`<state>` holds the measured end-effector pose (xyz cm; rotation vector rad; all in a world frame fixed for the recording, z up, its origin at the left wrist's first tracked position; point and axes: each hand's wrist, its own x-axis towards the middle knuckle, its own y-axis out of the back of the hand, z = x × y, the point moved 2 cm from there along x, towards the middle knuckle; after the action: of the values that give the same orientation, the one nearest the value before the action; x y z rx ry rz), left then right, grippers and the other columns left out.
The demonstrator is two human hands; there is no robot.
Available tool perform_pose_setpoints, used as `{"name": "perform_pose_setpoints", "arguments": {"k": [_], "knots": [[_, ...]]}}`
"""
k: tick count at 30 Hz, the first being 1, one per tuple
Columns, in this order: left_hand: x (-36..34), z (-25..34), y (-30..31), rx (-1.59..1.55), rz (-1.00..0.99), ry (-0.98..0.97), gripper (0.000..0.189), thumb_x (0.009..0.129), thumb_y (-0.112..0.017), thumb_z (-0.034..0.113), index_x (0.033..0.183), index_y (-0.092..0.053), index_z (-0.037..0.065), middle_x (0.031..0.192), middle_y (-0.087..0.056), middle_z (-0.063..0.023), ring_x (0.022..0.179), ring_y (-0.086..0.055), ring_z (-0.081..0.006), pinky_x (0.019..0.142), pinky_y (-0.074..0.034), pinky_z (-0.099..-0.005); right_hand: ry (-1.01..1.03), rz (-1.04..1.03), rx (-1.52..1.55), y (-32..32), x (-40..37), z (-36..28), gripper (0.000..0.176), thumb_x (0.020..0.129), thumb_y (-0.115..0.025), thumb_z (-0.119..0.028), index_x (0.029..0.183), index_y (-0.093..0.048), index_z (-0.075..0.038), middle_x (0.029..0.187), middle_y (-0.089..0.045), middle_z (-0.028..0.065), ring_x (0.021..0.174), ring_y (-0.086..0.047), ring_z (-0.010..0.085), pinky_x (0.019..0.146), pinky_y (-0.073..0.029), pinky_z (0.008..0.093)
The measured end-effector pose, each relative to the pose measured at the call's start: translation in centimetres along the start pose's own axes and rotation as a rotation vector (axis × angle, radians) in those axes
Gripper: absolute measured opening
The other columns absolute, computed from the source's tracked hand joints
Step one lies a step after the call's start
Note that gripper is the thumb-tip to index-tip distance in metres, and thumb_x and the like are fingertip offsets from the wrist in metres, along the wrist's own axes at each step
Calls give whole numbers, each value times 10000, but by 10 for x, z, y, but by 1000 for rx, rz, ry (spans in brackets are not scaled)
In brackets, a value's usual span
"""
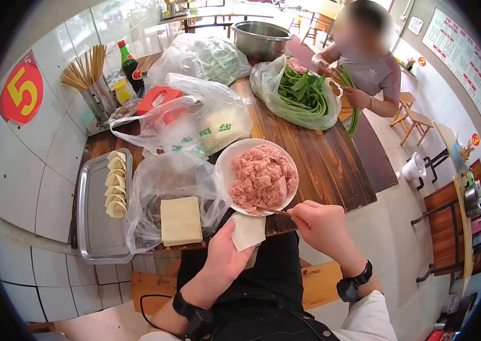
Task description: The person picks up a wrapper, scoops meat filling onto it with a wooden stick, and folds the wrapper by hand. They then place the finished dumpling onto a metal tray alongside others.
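Note:
A square wonton wrapper (249, 232) lies across the fingers of my left hand (224, 253), held by the thumb just below the plate. My right hand (319, 223) is closed round a thin wooden stick (274, 211), perhaps a chopstick, whose tip reaches the edge of the minced meat (263, 176). The meat is heaped on a white plate (224, 161) at the table's near edge. Left of my left hand, a stack of wrappers (181, 220) rests on a clear plastic bag (166, 176). Folded wontons (116, 187) stand in a row in a metal tray (103, 245).
Plastic bags (195, 119) crowd the back left of the wooden table (331, 165), near a chopstick holder (97, 99) and a bottle (131, 68). A bag of greens (303, 96) and a steel pot (261, 41) stand farther back. Across the table, another person (368, 74) holds green stalks.

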<state>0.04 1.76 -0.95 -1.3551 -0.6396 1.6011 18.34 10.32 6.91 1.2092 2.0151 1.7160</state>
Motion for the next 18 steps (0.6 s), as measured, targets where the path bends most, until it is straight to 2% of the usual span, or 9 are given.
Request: {"name": "perform_pose_setpoints", "arguments": {"k": [6,9,11,12,16,18], "knots": [[1,0,-4,-48,17,39,435,1082,-296,251,1426,-394,3,1416,-504,-146,1305,-503,-294,1111,-400,-461,33,-11,41,5,-9,0,27,839,-717,-106,863,-711,-115,741,-657,49,620,-645,258,519,-482,335],[1,1,-4,-79,50,49,438,1083,-286,250,1435,-386,9,1425,-495,-148,1314,-496,-299,1115,-394,-466,19,30,97,5,-22,-9,67,863,-697,-146,812,-663,-118,690,-601,36,593,-625,273,488,-454,364],[2,1,-2,-74,42,52,440,1083,-282,245,1444,-375,12,1434,-487,-150,1324,-487,-305,1123,-386,-471,13,66,27,0,-34,-18,24,843,-707,-121,858,-697,-136,681,-593,27,565,-613,260,482,-449,354],[3,2,-2,-73,43,51,440,1083,-282,245,1444,-375,12,1434,-487,-150,1324,-487,-305,1123,-386,-471,36,99,18,-7,-41,-19,101,823,-715,-108,911,-723,-156,685,-595,14,550,-606,244,480,-448,349],[2,3,0,-68,29,52,441,1084,-278,242,1449,-366,10,1435,-485,-152,1333,-478,-311,1134,-379,-476,64,154,10,-11,-50,-16,133,814,-717,-103,934,-729,-157,696,-601,8,553,-608,238,481,-450,348],[2,3,2,-68,21,53,441,1084,-278,242,1448,-366,10,1436,-484,-153,1336,-475,-312,1138,-377,-477,-1,195,94,0,-41,-12,134,819,-711,-93,937,-726,-156,715,-612,12,561,-612,245,489,-456,352]]}}
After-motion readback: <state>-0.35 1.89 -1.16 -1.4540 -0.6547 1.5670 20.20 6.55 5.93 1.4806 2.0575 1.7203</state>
